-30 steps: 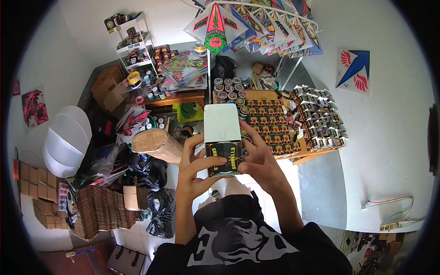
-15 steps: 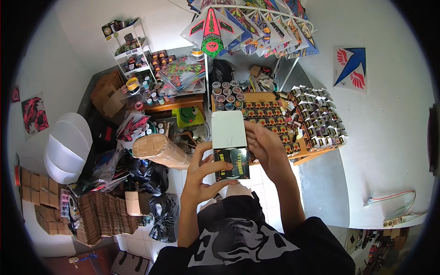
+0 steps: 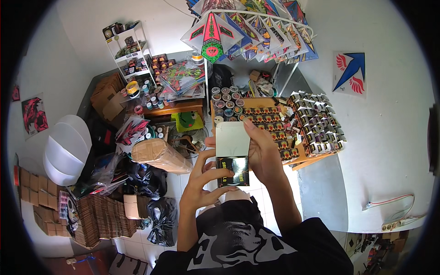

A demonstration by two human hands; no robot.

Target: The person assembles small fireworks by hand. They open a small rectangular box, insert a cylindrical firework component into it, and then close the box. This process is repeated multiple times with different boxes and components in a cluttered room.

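In front of my chest I hold a small dark cardboard box [image 3: 233, 178] with yellow lettering, its glossy face catching light. A pale lid flap [image 3: 232, 140] stands up from its far end. My left hand [image 3: 200, 183] grips the box from the left, with a finger across the printed face and the thumb at the near edge. Along the right side lies my right hand [image 3: 266, 158], its thumb at the flap's upper right corner and its other fingers mostly hidden behind the box.
Ahead, a wooden table [image 3: 300, 158] carries rows of dark printed boxes [image 3: 266, 120], round-lidded tubs [image 3: 227, 103] and many open boxes [image 3: 318, 123]. Kites [image 3: 211, 36] hang from a white rack above. A taped carton [image 3: 160, 155] and black plastic bags [image 3: 162, 220] stand to the left.
The box has shifted slightly down and toward me. My right hand has come in closer, its thumb now at the flap's upper corner. My left hand keeps its grip.
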